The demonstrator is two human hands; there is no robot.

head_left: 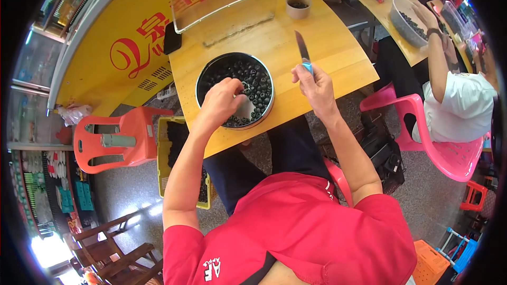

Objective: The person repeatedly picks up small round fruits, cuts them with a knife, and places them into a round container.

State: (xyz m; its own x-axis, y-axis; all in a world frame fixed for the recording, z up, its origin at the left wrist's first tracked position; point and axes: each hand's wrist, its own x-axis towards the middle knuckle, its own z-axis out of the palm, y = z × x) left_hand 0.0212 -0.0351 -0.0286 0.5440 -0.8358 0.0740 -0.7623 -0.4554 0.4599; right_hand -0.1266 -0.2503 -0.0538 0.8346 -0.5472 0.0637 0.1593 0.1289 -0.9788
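A round metal-rimmed bowl (257, 66) full of small dark round pieces stands near the front edge of the wooden table (338, 47). My left hand (224, 99) reaches into it, its fingers bent down among the pieces; what they hold, if anything, is hidden. A pale patch shows beside the fingers inside the bowl. To the right of the bowl, above the table, my right hand (315, 87) is closed on the blue handle of a knife (302, 46), whose blade points up and away from me.
A clear plastic bin (227, 18) stands at the back of the table, with a small brown cup (298, 7) to its right and a black phone (172, 38) at the left edge. At right, a person in white (458, 106) works over another tub (409, 24).
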